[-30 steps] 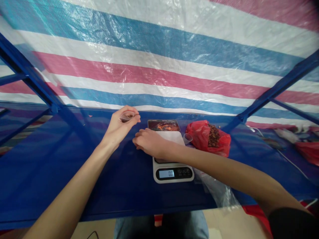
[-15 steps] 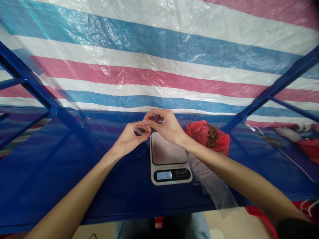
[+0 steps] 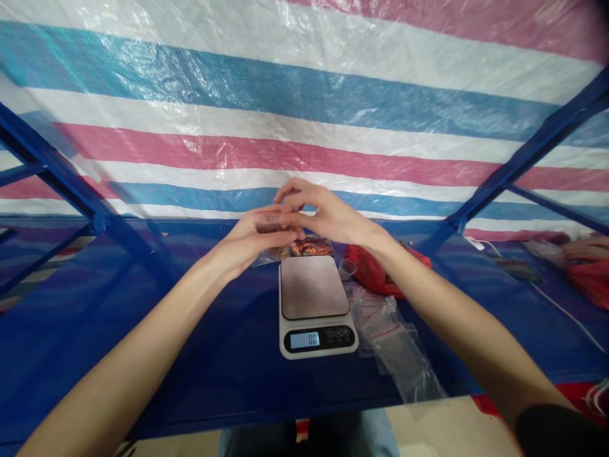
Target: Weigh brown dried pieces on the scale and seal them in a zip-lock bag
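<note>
— Largest first?
— Striped tarpaulin (image 3: 304,108) behind a blue worktop (image 3: 118,330); on that, a digital kitchen scale (image 3: 314,304) reading 0.0, a red bag (image 3: 368,273), a clear cup (image 3: 347,269).
— Main risk?
— Small clear plastic piece (image 3: 271,222), curled within the left hand's fingers, slipping from the left hand (image 3: 247,241) onto the printed card (image 3: 311,246) if the grip loosens.
— Right hand (image 3: 328,212)?
— Fingers apart, just above the piece; contact impossible to tell.
— Difference from the earlier frame?
— Both hands farther out, beyond the scale; right-hand pinch gone.
</note>
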`<state>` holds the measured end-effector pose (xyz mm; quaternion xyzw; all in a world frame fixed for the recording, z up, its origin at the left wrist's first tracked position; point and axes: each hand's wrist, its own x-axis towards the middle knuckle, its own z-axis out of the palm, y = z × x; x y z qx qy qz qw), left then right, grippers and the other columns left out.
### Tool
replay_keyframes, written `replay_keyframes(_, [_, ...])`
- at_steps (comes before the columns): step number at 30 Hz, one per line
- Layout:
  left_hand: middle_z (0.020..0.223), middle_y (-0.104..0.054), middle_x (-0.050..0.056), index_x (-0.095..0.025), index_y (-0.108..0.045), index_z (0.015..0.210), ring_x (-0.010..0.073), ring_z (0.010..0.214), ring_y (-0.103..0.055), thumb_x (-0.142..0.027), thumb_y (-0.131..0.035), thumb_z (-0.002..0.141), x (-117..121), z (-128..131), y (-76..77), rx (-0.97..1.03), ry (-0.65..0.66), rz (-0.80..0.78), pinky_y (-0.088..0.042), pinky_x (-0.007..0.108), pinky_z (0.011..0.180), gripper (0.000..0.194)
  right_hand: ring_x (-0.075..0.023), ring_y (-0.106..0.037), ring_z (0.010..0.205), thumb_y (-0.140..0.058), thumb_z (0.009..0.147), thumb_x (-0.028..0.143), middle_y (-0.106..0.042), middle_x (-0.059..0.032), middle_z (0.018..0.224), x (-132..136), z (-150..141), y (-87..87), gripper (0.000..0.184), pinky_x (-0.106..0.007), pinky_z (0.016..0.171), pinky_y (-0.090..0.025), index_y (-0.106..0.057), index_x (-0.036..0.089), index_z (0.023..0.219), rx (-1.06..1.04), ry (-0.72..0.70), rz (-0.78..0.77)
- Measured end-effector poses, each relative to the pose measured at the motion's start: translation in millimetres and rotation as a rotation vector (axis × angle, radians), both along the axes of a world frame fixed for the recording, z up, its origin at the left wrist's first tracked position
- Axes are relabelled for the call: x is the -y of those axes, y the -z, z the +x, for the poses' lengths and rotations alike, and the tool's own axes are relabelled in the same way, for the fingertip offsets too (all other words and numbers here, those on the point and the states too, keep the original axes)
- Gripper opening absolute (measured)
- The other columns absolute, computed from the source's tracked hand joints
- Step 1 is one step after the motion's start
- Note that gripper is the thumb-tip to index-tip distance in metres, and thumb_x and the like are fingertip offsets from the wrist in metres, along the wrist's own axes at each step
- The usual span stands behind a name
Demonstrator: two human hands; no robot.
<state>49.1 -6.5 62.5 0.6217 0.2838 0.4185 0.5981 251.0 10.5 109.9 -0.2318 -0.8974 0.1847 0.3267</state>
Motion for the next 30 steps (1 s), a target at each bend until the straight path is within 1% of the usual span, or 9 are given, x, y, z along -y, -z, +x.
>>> replay_keyframes(3, [0.106,-0.082,0.013,-0.018,-0.078,0.107,0.0245,0.097,-0.079,-0.034,-0.089,0.079,-13.0,13.8,-19.4,-0.112,0.138,0.071,-0.063,0.034,0.085,0.034,-0.0215,-0.062,0.100,-0.065,0.102,0.026,-0.068,-0.0068,0.107,2.3,15.7,-18.2,0.019,-0.037,0.091,-0.046,-0.071,0.018,0.086,-0.078,0.106,0.066])
replay_keyframes(7, [0.100,-0.083,0.012,-0.019,-0.080,0.106,0.0275,0.093,-0.079,-0.036,-0.091,0.076,-30.6,20.9,-33.1,-0.224,0.191,0.142,-0.065,0.039,0.083,0.036,-0.0205,-0.058,0.085,-0.062,0.105,0.033,-0.066,-0.0040,0.085,12.6,30.2,-29.1,0.030,-0.035,0.081,-0.044,-0.067,0.020,0.078,-0.020,0.266,0.111])
replay_keyframes(11, [0.089,-0.081,0.011,-0.016,-0.082,0.094,0.0241,0.079,-0.077,-0.045,-0.083,0.084,-42.1,23.8,-45.3,-0.162,0.043,0.230,-0.062,0.034,0.071,0.031,-0.0189,-0.054,0.074,-0.062,0.105,0.040,-0.060,-0.0011,0.073,16.0,35.8,-28.6,0.036,-0.033,0.074,-0.044,-0.063,0.022,0.075,-0.080,0.343,0.081])
replay_keyframes(15, [0.076,-0.076,0.007,-0.015,-0.078,0.085,0.0203,0.065,-0.071,-0.042,-0.086,0.081,-48.4,35.3,-53.7,-0.044,-0.154,0.245,-0.057,0.030,0.060,0.028,-0.0165,-0.058,0.073,-0.075,0.096,0.050,-0.062,0.0013,0.078,5.4,32.9,-19.6,0.028,-0.031,0.068,-0.046,-0.064,0.024,0.093,-0.409,0.296,-0.176])
replay_keyframes(18, [0.072,-0.073,0.004,-0.017,-0.074,0.081,0.0195,0.067,-0.071,-0.041,-0.086,0.081,-51.5,46.6,-50.5,0.071,-0.310,0.258,-0.055,0.028,0.060,0.026,-0.0136,-0.057,0.065,-0.085,0.085,0.055,-0.062,0.0033,0.074,-7.7,29.5,-8.2,0.040,-0.028,0.062,-0.046,-0.063,0.024,0.098,-0.664,0.284,-0.363])
replay_keyframes(21, [0.072,-0.073,0.003,-0.018,-0.073,0.081,0.0162,0.062,-0.068,-0.042,-0.088,0.079,-54.3,54.4,-39.1,0.078,-0.341,0.270,-0.052,0.025,0.055,0.028,-0.0114,-0.054,0.062,-0.082,0.088,0.053,-0.061,0.0022,0.069,-18.6,27.5,3.4,0.039,-0.027,0.060,-0.045,-0.061,0.021,0.079,-0.726,0.282,-0.458])
replay_keyframes(24, [0.070,-0.072,0.002,-0.018,-0.074,0.084,0.0126,0.050,-0.060,-0.047,-0.086,0.080,-56.5,57.6,-27.0,0.082,-0.319,0.260,-0.049,0.025,0.049,0.031,-0.0108,-0.053,0.064,-0.078,0.091,0.046,-0.061,0.0023,0.070,-23.5,25.3,11.6,0.035,-0.026,0.060,-0.043,-0.060,0.021,0.074,-0.760,0.291,-0.460])
replay_keyframes(28, [0.071,-0.072,0.003,-0.017,-0.074,0.083,0.0149,0.057,-0.064,-0.055,-0.082,0.083,-57.6,59.1,-19.1,0.101,-0.277,0.235,-0.053,0.027,0.054,0.039,-0.0115,-0.053,0.064,-0.073,0.094,0.043,-0.059,0.0030,0.068,-24.1,20.9,16.6,0.032,-0.026,0.062,-0.043,-0.060,0.021,0.074,-0.708,0.288,-0.412])
replay_keyframes(30, [0.072,-0.073,0.004,-0.018,-0.072,0.078,0.0155,0.059,-0.066,-0.062,-0.077,0.086,-57.3,60.3,-18.0,0.112,-0.318,0.201,-0.052,0.027,0.055,0.045,-0.0116,-0.052,0.064,-0.071,0.095,0.043,-0.058,0.0031,0.066,-24.2,19.3,17.9,0.035,-0.027,0.063,-0.043,-0.059,0.021,0.069,-0.676,0.304,-0.379])
